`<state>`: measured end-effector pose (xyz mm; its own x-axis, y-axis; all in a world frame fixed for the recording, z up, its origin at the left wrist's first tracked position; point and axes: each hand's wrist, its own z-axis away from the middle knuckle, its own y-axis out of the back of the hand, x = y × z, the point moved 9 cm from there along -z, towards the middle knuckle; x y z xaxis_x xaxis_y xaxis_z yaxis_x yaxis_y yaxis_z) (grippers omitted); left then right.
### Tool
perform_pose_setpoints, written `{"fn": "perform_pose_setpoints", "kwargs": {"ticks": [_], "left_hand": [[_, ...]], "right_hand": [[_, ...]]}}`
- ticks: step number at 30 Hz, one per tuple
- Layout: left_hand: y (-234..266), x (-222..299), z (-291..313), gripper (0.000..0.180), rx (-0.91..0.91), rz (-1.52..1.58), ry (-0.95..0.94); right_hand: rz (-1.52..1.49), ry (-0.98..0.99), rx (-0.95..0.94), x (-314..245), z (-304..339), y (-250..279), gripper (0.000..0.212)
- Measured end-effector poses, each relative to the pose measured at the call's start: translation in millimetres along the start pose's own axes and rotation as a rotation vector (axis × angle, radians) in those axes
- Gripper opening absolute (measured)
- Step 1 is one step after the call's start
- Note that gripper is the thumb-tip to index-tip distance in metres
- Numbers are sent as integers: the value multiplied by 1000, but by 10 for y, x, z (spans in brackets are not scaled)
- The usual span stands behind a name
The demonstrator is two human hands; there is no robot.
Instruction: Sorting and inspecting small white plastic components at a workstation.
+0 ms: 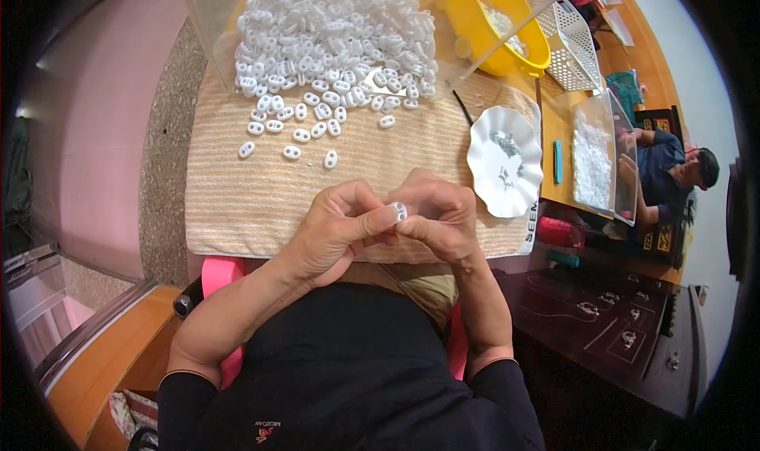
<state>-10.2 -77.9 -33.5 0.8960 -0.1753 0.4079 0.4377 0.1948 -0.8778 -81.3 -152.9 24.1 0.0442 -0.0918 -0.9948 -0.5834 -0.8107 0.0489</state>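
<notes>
Over the near part of the striped towel [229,197], my left hand [340,231] pinches a small white oval two-hole plastic piece [400,211] between thumb and fingers. From the other side, my right hand [443,220] meets it, its thumb at the piece's lower right edge. The right fingers are curled in and partly blurred, so anything tiny between them stays hidden. A large heap of the same white pieces [332,35] lies beyond my hands, with several loose ones such as a two-hole piece [330,159] nearer to me.
To the right stands a white wavy-edged dish [484,190] holding small dark bits. A dark thin stick [462,107] lies beside it. Farther off are a yellow basin [475,43], a white perforated basket [582,63] and a clear bin [625,166]. Another person [669,162] sits at right.
</notes>
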Motion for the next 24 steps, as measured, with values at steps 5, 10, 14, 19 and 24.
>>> {"fn": "perform_pose_setpoints", "kwargs": {"ticks": [5, 10, 14, 19, 24], "left_hand": [[33, -18, -7, 9, -3, -31, -27], [6, -13, -15, 9, 5, -44, -10], [22, -33, -15, 10, 14, -59, 26], [3, -12, -14, 10, 20, -87, 21], [51, -6, 8, 11, 80, -130, 20]], "right_hand": [[16, -26, 0, -50, 11, -34, 22], [-153, -90, -14, 5, 16, -70, 22], [-152, -98, -76, 30, 36, -47, 14], [-126, -44, -76, -46, 26, 70, 11], [194, 13, 556, -422, 26, 887, 10]]}}
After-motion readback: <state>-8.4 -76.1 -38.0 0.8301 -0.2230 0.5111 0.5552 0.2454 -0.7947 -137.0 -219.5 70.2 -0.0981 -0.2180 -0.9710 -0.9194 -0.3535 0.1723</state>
